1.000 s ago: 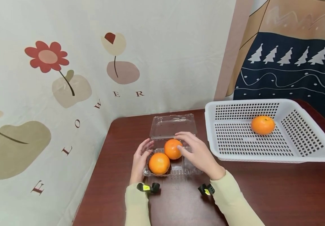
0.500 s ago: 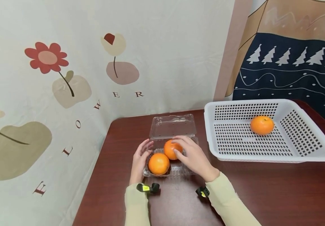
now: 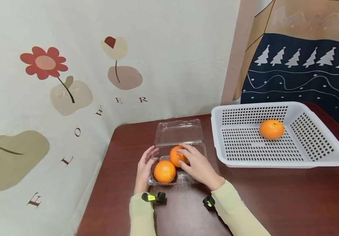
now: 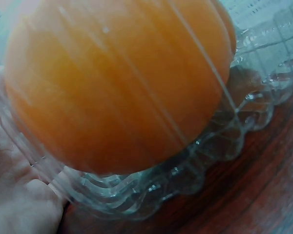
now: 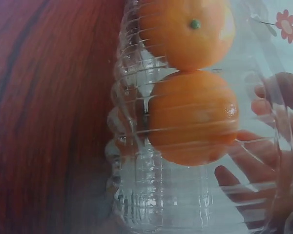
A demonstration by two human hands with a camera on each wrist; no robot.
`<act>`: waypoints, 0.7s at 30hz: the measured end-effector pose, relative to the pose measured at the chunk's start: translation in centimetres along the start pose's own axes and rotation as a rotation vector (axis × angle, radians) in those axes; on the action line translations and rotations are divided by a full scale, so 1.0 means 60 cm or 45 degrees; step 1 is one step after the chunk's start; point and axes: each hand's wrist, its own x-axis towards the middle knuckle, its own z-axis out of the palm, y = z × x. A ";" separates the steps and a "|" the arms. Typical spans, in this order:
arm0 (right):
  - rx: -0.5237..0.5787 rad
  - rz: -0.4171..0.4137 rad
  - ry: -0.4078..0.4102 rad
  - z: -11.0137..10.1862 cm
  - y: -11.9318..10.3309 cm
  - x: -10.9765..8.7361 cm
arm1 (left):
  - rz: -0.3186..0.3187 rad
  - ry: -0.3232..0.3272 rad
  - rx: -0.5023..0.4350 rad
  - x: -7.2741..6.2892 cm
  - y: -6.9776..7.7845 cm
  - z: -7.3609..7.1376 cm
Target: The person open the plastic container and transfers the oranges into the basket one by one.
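Two oranges sit touching in a clear plastic clamshell box with its lid (image 3: pixel 179 131) laid back: the front orange (image 3: pixel 164 172) and the rear orange (image 3: pixel 177 156). My right hand (image 3: pixel 197 165) holds the rear orange from its right side, fingers over the top and thumb at the front. In the right wrist view, the fingers (image 5: pixel 254 151) show behind the box's clear wall. My left hand (image 3: pixel 144 168) rests at the left side of the box, fingers loosely bent beside the front orange. The left wrist view shows the front orange (image 4: pixel 117 87) close up through the plastic.
To the right stands a white perforated basket (image 3: pixel 281 164) with another orange (image 3: pixel 271 129) in it. Everything is on a dark red-brown table (image 3: pixel 275 196). A patterned cloth (image 3: pixel 172 65) hangs behind the table's far and left edges.
My right hand has moved left and farther over the rear orange, its fingers now around it. My left hand and both oranges in the box stay in place. The head view has shifted slightly.
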 end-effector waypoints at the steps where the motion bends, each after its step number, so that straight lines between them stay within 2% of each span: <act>1: -0.005 0.004 -0.013 0.001 0.000 0.000 | 0.003 0.002 -0.002 0.000 0.000 -0.001; 7: -0.027 0.010 -0.046 0.002 0.000 -0.001 | 0.008 0.009 -0.005 0.001 -0.001 0.000; 14: -0.090 -0.055 -0.071 0.007 0.005 -0.002 | -0.003 0.011 -0.010 0.000 -0.002 0.000; 21: -0.123 -0.060 -0.079 0.013 0.008 -0.002 | -0.037 0.000 -0.019 -0.005 0.015 0.003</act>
